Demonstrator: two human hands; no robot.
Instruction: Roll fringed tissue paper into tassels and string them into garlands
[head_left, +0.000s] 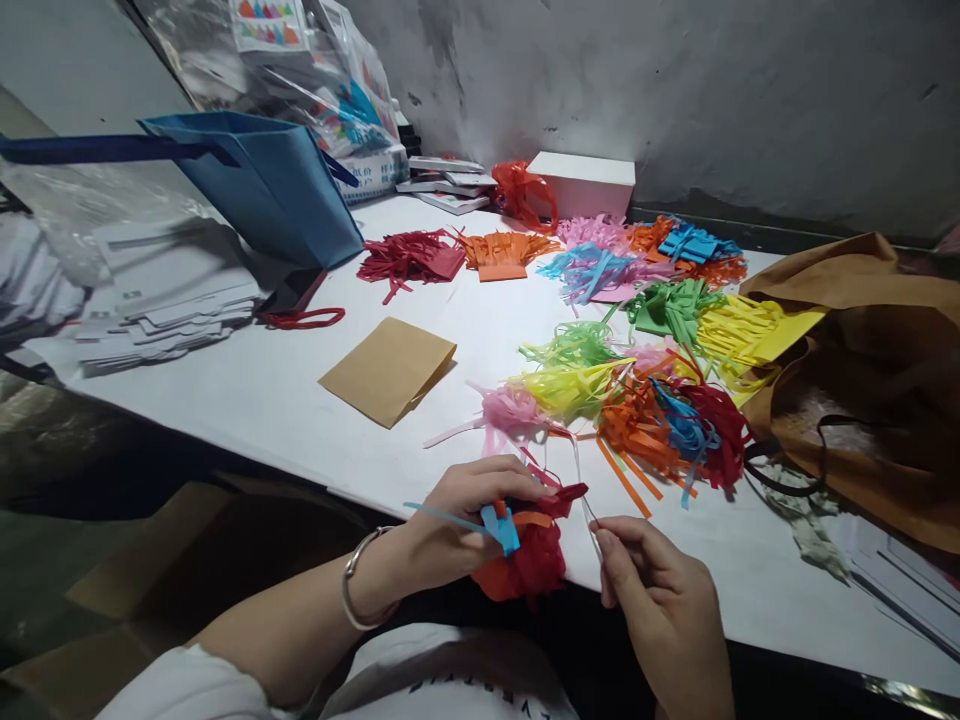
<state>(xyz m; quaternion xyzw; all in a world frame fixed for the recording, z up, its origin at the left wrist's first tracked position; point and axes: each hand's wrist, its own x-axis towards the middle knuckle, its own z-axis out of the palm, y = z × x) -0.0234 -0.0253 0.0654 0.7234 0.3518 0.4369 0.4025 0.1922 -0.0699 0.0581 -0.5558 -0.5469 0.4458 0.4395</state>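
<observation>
Left hand point(465, 515) clenched around red paper bundle point(529, 560); right hand point(660, 590) pinches thin white strip point(581, 480) at table point(262, 390) edge.

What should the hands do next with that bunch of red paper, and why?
Probably wind the thin white strip around the paper bunch. The left hand pinches the bunch, the right hand holds the strip's end, and it loops loose above, not yet wrapped.
</observation>
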